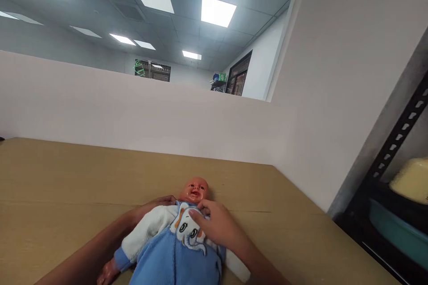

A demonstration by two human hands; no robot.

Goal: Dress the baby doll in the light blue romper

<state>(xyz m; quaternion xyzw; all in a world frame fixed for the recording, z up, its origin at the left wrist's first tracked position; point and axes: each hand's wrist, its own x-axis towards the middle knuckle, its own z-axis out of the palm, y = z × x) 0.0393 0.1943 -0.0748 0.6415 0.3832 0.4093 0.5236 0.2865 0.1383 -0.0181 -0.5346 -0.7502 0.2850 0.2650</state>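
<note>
A baby doll with a bald, smiling head lies on its back on the tan tabletop. It wears a blue and white romper with an elephant face on the chest. My right hand rests over the upper chest, its thumb and fingers closed on the romper near the collar. On the other side, my left hand reaches behind the white sleeve to the doll's neck and shoulder. Its fingertips are mostly hidden there, so their grip does not show. One doll hand pokes out of the blue cuff at the lower left.
The tan table ends at a low pale partition. A pale wall rises on the right. Beyond the table's right edge stands a black slotted rack holding a teal bin and a yellow item.
</note>
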